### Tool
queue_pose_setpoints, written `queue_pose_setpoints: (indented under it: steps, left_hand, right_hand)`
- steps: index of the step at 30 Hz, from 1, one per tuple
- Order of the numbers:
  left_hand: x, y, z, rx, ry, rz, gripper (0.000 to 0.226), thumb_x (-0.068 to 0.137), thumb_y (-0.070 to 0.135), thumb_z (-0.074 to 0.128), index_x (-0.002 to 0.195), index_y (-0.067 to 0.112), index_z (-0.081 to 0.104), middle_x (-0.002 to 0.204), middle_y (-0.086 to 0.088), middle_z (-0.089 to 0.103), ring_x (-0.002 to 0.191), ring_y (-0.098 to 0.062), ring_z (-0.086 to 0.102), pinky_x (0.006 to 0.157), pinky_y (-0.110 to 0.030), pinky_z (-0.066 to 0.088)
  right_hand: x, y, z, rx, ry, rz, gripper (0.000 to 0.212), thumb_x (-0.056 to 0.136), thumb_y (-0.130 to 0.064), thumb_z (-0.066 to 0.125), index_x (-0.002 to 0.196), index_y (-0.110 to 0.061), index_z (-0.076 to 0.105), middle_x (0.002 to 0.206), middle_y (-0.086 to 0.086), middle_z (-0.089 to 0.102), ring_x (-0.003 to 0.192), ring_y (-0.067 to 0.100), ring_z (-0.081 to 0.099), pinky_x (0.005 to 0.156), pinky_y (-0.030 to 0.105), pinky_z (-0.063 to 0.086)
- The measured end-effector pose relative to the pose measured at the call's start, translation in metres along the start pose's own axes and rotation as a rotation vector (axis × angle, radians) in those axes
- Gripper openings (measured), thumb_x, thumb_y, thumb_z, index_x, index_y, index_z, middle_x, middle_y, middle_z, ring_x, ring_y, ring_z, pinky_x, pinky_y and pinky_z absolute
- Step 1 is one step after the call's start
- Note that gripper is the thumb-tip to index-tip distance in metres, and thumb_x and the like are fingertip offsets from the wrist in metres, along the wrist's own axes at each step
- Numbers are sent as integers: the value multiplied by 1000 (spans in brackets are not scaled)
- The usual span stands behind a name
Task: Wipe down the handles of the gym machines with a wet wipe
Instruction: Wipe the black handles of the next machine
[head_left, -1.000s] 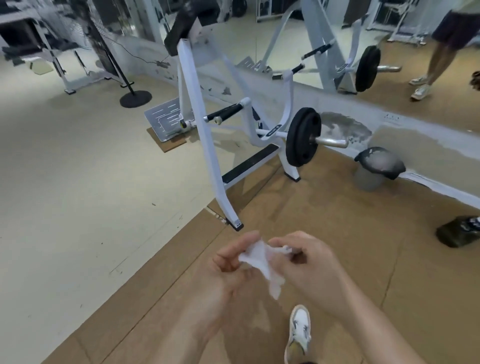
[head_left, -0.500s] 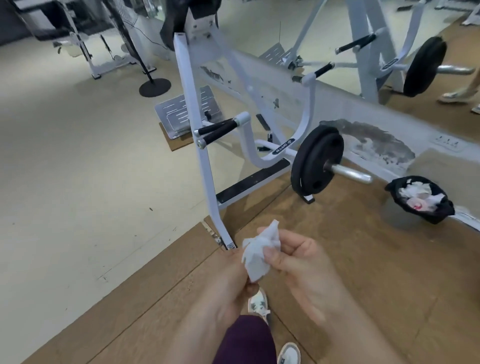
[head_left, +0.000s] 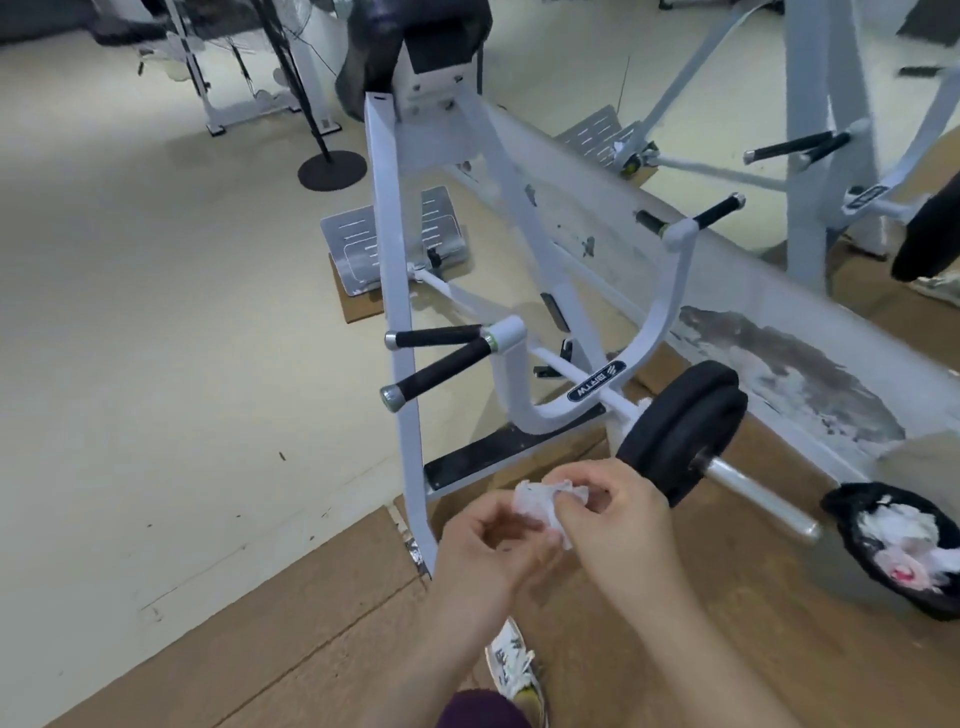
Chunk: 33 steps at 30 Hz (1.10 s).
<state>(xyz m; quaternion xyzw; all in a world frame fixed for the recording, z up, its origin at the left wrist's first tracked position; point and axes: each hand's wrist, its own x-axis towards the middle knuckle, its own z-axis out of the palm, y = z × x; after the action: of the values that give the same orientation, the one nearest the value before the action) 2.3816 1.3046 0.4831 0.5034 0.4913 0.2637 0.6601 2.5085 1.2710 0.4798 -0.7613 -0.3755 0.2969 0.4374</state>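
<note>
White wet wipe (head_left: 540, 501) is pinched by left hand (head_left: 483, 545) and right hand (head_left: 618, 519), near, apart from the black handles (head_left: 441, 371) farther off. Seemingly bunched, it should be opened flat, then wrapped round each handle.

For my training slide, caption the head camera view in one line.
Left hand and right hand hold a wet wipe before the black handles of a gym machine.

A black-lined bin (head_left: 848, 494) holds crumpled tissues (head_left: 894, 531) beside the mirror (head_left: 571, 57).

A crumpled white wet wipe (head_left: 535, 504) is near 2 black, steel-capped handles (head_left: 439, 371) angled leftward.
</note>
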Motion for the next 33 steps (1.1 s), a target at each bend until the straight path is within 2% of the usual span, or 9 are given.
queue_pose_setpoints:
  steps: [5,7,10,17,21,23,25,28,33]
  left_hand:
    - [79,23,-11,97,182,97,16,77,12,75,77,28,72,79,3,73,77,-13,69,75,-35,58]
    - [100,22,-18,167,231,142,15,79,17,74,77,31,71,80,8,71,73,-5,65,71,-25,56]
    - [124,17,-29,260,302,187,16,82,21,72,75,36,70,76,7,66,70,-1,59,59,-11,44]
    - [180,-18,-43,198,502,60,17,85,18,68,92,34,72,82,13,65,79,-6,62,69,-15,48]
    - [200,-27,-49,78,667,-3,32,90,11,59,89,40,71,87,18,68,80,-1,63,70,-15,48]
    - [208,-34,-56,90,740,-4,35,91,8,57,94,41,69,88,17,68,80,-3,63,69,-15,48]
    - [219,-45,-66,101,853,-18,31,90,9,59,101,37,69,89,13,67,81,-7,63,68,-20,49]
    - [233,-64,-82,104,985,-75,25,89,15,63,106,32,67,97,12,63,84,-6,61,65,-17,48]
    - [252,-78,-95,42,981,-35,25,85,14,67,102,32,68,96,10,65,86,-10,63,69,-20,52]
  right_hand:
    - [75,-27,15,152,-431,60,18,88,-24,64,90,-38,75,90,-14,74,88,-2,66,78,18,51]
    - [101,-29,23,102,-553,40,18,88,-26,64,98,-37,74,92,-16,74,91,-3,66,83,21,52]
    - [140,-28,42,44,-659,47,16,90,-23,63,95,-30,76,87,-12,75,85,-1,68,78,22,53]
    - [212,-6,109,26,-759,113,19,84,-11,66,82,-28,74,79,-6,75,78,12,70,69,24,55]
    - [246,4,147,-233,-756,-254,8,83,-22,67,83,-28,72,80,-10,65,78,2,60,74,21,49]
    - [255,3,170,-300,-708,-496,9,84,-19,65,85,-24,72,75,-11,58,73,5,54,69,9,39]
    - [262,6,193,-328,-705,-659,11,82,-16,63,87,-21,71,72,-4,58,67,10,54,64,11,40]
    - [268,18,222,-405,-760,-780,9,80,-13,62,86,-15,69,72,6,58,57,24,57,51,36,50]
    - [289,10,251,-538,-748,-799,6,78,-11,71,82,-15,73,73,1,62,61,21,61,56,30,48]
